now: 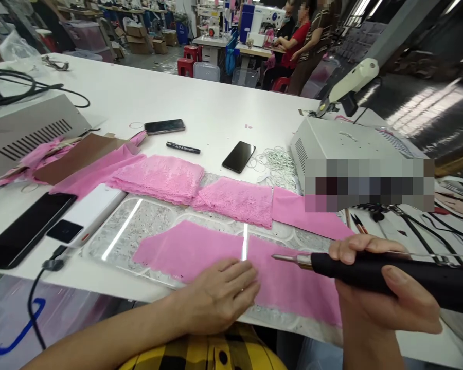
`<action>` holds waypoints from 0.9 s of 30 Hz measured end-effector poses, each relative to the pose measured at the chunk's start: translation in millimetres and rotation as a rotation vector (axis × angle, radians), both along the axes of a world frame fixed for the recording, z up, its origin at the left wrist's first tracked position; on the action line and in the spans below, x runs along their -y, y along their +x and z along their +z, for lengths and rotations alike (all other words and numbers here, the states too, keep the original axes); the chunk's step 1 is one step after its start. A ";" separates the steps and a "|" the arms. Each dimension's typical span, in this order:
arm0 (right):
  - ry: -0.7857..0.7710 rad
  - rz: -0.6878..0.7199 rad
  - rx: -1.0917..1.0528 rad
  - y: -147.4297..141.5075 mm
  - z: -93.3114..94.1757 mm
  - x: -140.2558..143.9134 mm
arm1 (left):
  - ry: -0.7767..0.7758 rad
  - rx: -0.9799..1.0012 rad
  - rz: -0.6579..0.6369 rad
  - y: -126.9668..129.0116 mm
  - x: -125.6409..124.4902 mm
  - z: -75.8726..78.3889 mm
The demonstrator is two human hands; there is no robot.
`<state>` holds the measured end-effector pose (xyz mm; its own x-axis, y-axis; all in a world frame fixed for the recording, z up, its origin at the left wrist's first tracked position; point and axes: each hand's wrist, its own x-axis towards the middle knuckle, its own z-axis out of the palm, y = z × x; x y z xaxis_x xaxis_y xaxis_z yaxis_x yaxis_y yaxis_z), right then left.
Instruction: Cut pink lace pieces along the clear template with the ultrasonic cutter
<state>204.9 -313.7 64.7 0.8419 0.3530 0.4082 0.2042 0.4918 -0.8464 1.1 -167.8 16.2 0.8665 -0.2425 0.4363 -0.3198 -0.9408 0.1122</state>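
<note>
Pink lace pieces [200, 190], phone [238, 156] and marker [182, 148] beyond flattened fabric [200, 249].

Pink fabric piece [200, 249], thin and matte, spread flat across the clear plate [111, 241] near the table's front edge, running from the plate's middle out past its right end, with a bright reflected streak crossing its centre. Black-handled tool [374, 275] with a slim metal tip, held nearly level just above the fabric's right half, tip pointing left, handle running off toward the table's right edge.
</note>
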 end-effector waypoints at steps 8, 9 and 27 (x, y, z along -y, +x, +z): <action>0.035 -0.311 -0.067 29.1 -6.5 29.5 | 0.088 -0.108 0.072 37.2 -5.8 -12.9; 0.034 -0.309 -0.076 29.4 -8.1 30.2 | 0.093 -0.129 0.075 38.7 -6.0 -14.1; 0.045 -0.167 -0.030 6.9 -10.9 9.5 | 0.064 -0.238 0.098 38.4 -4.4 -14.0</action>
